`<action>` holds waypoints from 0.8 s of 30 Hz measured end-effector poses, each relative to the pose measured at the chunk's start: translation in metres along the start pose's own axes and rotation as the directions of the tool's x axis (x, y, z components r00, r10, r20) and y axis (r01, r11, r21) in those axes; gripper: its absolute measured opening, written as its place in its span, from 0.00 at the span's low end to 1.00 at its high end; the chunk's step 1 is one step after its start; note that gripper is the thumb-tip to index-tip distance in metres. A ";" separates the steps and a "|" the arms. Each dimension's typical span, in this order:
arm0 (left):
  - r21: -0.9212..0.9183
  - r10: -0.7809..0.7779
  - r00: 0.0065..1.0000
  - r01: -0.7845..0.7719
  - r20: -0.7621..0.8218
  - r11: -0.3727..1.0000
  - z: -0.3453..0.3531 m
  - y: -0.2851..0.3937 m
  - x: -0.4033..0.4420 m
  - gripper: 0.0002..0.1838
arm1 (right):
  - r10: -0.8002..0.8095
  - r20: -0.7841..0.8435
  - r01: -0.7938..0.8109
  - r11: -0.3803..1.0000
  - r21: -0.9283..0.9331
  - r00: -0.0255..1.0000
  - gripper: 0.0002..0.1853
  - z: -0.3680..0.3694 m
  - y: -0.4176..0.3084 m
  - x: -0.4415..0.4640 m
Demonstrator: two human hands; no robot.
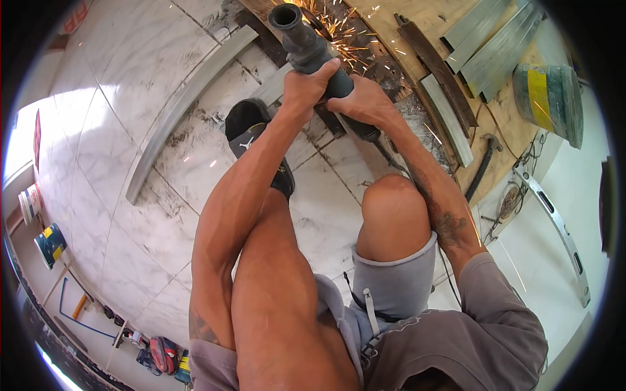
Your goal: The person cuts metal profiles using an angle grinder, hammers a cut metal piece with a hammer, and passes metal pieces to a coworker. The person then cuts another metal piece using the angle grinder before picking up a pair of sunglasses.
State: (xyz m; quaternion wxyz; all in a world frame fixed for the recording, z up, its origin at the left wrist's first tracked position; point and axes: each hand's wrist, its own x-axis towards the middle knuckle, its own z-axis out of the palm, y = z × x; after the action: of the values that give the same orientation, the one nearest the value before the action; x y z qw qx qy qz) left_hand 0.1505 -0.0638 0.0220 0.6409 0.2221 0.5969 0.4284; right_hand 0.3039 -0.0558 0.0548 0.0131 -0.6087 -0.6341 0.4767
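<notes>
Both my hands hold a dark green power tool [316,55] at the top centre. Wrapped round its body from the left is my left hand [306,88]. From the right, my right hand [362,101] grips the same body nearer its cord end. Orange sparks [349,39] fly from beyond the tool, over a dark, dirty patch of floor. The tool's working end is mostly hidden behind its body and the sparks. A grey metal bar [270,88] lies by my shoe [248,124] and reaches under my left hand.
A long metal profile [186,111] lies on the tiles at left. On the wooden board [486,189] at right are metal pieces [499,52], a hammer [482,166] and a green bucket [548,104]. A level [554,225] lies beyond. The tool's cord [394,159] runs by my knee.
</notes>
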 end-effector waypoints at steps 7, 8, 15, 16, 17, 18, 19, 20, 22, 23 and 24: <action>-0.055 0.027 0.999 -0.028 -0.021 0.998 0.000 -0.005 0.004 0.21 | 0.004 0.036 -0.004 1.000 0.018 0.999 0.34 -0.002 -0.002 -0.002; -0.054 0.031 0.999 -0.032 -0.028 0.998 0.001 -0.005 0.004 0.20 | 0.003 0.030 -0.004 1.000 0.015 1.000 0.33 -0.002 -0.003 -0.002; -0.061 0.062 0.997 -0.064 -0.046 0.996 0.003 -0.006 0.003 0.19 | -0.025 0.020 0.025 0.999 0.030 0.999 0.33 -0.001 -0.002 -0.002; -0.045 0.050 0.998 -0.052 -0.030 0.998 0.003 -0.006 0.002 0.21 | -0.014 0.025 0.014 1.000 0.025 1.000 0.33 -0.002 -0.003 -0.002; -0.028 0.039 0.999 -0.039 -0.015 0.999 0.002 -0.005 0.002 0.23 | -0.004 0.030 0.003 1.000 0.021 1.000 0.33 -0.004 -0.003 -0.003; -0.011 0.027 1.000 -0.027 0.000 1.000 0.001 -0.005 0.001 0.25 | 0.007 0.035 -0.007 1.000 0.017 0.999 0.33 -0.005 -0.004 -0.004; -0.009 0.025 1.000 -0.025 -0.002 1.000 0.002 -0.005 0.001 0.25 | 0.007 0.027 -0.008 1.000 0.013 1.000 0.33 -0.003 -0.002 -0.003; -0.007 0.025 1.000 -0.025 -0.003 1.000 0.002 -0.005 0.000 0.25 | 0.007 0.018 -0.008 1.000 0.010 1.000 0.33 -0.001 0.001 -0.001; -0.002 0.019 1.000 -0.019 -0.004 1.000 0.002 -0.006 0.000 0.25 | 0.003 0.017 -0.004 1.000 0.017 1.000 0.33 -0.001 0.002 -0.002; 0.001 0.016 1.000 -0.016 -0.004 1.000 0.002 -0.006 0.000 0.25 | -0.002 0.023 0.001 1.000 0.028 1.000 0.34 -0.002 0.002 -0.003; 0.003 0.013 1.000 -0.012 -0.003 1.000 0.002 -0.007 0.000 0.24 | -0.006 0.028 0.005 0.999 0.038 1.000 0.34 -0.003 0.001 -0.004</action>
State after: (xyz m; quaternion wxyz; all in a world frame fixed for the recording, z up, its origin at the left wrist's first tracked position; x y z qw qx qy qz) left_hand 0.1546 -0.0667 0.0166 0.6371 0.2263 0.5971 0.4317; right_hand 0.3076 -0.0575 0.0586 0.0170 -0.5999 -0.6268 0.4970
